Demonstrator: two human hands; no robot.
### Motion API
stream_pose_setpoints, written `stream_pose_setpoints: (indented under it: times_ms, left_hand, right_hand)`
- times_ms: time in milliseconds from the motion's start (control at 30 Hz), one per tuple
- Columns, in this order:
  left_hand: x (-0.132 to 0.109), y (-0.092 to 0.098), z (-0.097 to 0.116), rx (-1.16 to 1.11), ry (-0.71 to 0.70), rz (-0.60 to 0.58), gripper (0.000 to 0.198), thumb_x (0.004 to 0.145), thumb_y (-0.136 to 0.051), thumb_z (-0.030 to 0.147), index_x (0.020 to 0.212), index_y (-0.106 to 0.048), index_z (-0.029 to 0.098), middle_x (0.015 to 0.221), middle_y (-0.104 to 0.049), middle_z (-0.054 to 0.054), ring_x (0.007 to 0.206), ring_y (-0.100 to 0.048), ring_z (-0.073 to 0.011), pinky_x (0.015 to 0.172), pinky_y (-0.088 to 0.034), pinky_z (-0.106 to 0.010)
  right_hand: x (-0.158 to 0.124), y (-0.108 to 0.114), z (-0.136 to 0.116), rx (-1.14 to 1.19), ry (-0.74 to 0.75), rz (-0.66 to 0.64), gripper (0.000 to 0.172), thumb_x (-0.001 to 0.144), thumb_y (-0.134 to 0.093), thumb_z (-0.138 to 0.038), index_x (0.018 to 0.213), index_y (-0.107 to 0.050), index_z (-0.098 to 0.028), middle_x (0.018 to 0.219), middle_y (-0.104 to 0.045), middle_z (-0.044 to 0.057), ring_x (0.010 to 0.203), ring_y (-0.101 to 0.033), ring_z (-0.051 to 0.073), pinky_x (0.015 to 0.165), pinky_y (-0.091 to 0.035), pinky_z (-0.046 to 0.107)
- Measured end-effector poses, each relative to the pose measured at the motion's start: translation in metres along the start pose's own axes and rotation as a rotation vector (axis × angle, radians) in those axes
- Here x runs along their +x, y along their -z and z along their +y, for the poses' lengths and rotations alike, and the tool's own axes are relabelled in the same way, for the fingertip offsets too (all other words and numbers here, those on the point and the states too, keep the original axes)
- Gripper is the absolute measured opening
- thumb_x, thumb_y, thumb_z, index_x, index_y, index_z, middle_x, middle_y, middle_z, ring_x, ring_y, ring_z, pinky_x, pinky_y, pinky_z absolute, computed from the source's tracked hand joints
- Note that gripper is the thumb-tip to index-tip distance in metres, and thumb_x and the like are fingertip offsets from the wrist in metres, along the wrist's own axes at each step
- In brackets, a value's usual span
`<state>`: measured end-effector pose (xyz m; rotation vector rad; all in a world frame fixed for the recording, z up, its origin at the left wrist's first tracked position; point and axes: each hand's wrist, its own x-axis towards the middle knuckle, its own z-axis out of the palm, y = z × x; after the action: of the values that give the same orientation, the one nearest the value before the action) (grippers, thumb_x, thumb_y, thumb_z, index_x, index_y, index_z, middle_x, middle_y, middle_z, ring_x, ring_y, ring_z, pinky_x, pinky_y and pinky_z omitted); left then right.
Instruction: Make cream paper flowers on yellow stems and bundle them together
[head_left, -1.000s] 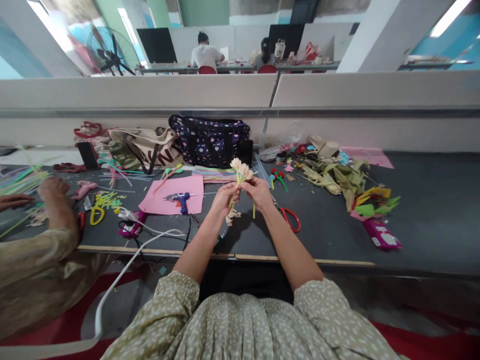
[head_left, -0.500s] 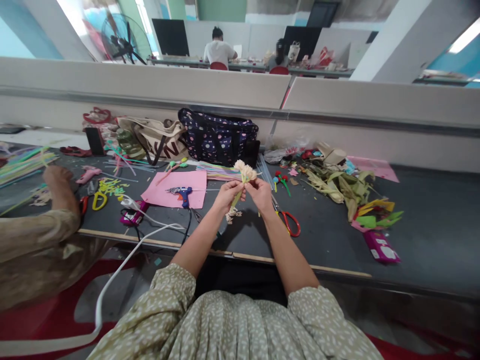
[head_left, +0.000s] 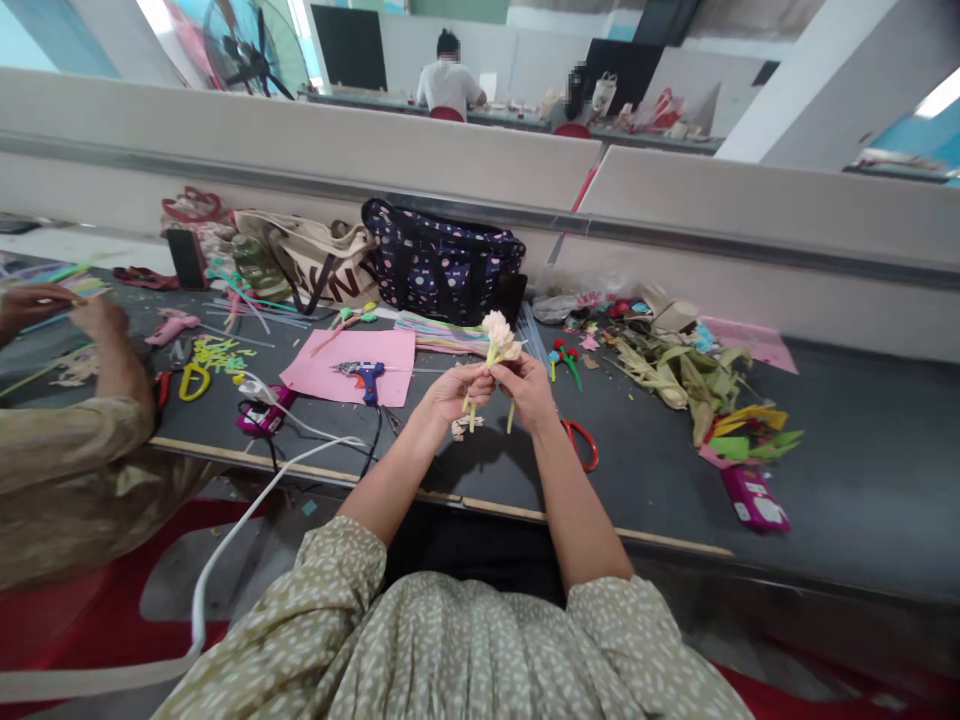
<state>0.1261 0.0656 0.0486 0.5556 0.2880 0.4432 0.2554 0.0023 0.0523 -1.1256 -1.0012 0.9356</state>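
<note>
A cream craft flower [head_left: 501, 336] with pale green stems stands upright between my two hands, above the dark table [head_left: 660, 490]. My left hand [head_left: 463, 390] pinches it from the left, just under the blossom. From the other side my right hand [head_left: 526, 386] grips the same spot, fingers closed. Green stem ends hang below both hands. Small cream scraps [head_left: 466, 426] lie on the table beneath. Beside my right wrist are red-handled scissors [head_left: 583, 446], their blades partly hidden. Left of my hands, a blue glue gun [head_left: 367, 378] rests on a pink sheet [head_left: 315, 358].
At the left, a co-worker's hands [head_left: 101, 315] work near yellow-handled scissors [head_left: 195, 382]. A white cable [head_left: 247, 510] crosses the table edge. Bags, including a dark patterned bag [head_left: 442, 265], line the back. Dried husks [head_left: 697, 380] and a purple box [head_left: 754, 498] sit at the right.
Stem ends now hang apart below my hands, where one flat green strip showed before. The co-worker's second hand has come into view. My view has shifted slightly.
</note>
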Motion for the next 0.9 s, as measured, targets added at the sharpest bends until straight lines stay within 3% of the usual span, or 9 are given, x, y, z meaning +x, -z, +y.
stream_pose_setpoints:
  times_ms: [167,367,600,900]
  left_hand:
    - [-0.003,0.007,-0.004,0.017,0.032,-0.046,0.016,0.069,-0.069,0.012,0.067,-0.053,0.011,0.053,-0.037,0.004,0.040,-0.028,-0.0014,0.037,-0.023,-0.013]
    - [-0.005,0.012,-0.003,0.123,0.008,-0.031,0.023,0.067,-0.073,0.017,0.065,-0.052,0.012,0.053,-0.042,0.005,0.039,-0.029,-0.0010,0.036,-0.021,-0.013]
    - [-0.012,0.010,-0.010,0.357,-0.350,0.225,0.037,0.057,-0.084,0.034,0.074,-0.059,0.012,0.061,-0.060,0.001,0.047,-0.055,-0.0079,0.048,-0.045,-0.020]
    - [-0.015,0.013,-0.008,0.408,-0.490,0.253,0.031,0.062,-0.080,0.034,0.070,-0.061,0.012,0.057,-0.060,0.000,0.046,-0.055,-0.0085,0.050,-0.044,-0.021]
  right_hand:
    - [0.000,0.003,-0.001,-0.001,-0.042,-0.104,0.026,0.067,-0.073,-0.039,0.079,-0.065,-0.017,0.061,-0.054,-0.003,0.047,-0.032,0.005,0.045,-0.023,0.023]
    - [0.000,-0.001,0.002,-0.008,-0.004,-0.096,0.023,0.068,-0.072,-0.036,0.079,-0.066,-0.016,0.058,-0.051,-0.004,0.046,-0.030,0.004,0.045,-0.019,0.022]
    - [0.000,-0.011,0.012,-0.031,-0.056,0.025,0.026,0.066,-0.069,-0.038,0.079,-0.061,-0.018,0.055,-0.046,-0.007,0.042,-0.028,0.005,0.042,-0.020,0.022]
    - [-0.003,-0.022,0.005,-0.076,-0.026,0.024,0.028,0.067,-0.069,-0.042,0.082,-0.062,-0.018,0.059,-0.050,-0.005,0.043,-0.026,0.005,0.042,-0.020,0.023]
